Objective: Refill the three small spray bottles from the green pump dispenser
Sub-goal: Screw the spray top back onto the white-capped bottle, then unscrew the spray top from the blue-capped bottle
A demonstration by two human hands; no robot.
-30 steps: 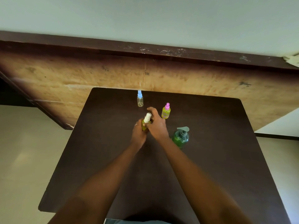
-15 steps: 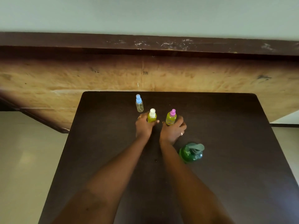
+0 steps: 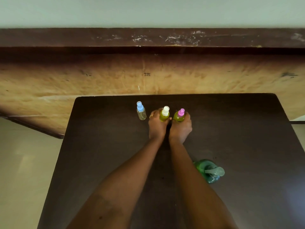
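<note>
Green-filled white-capped bottle (image 3: 164, 115) and pink-capped bottle (image 3: 179, 117), gripped by left hand (image 3: 156, 127) and right hand (image 3: 180, 128) respectively; clear blue-capped bottle (image 3: 141, 112) likely needs uncapping next.

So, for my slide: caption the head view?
Left hand grips white-capped green spray bottle, right hand pink-capped bottle; clear blue-capped bottle untouched.

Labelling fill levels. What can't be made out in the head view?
Head view:
White-capped bottle: lower body hidden by left hand.
Pink-capped bottle: lower body hidden by right hand.
Green pump dispenser: seen from above, edge behind right forearm; level unreadable.
Blue-capped bottle: too small to tell any residue.
</note>
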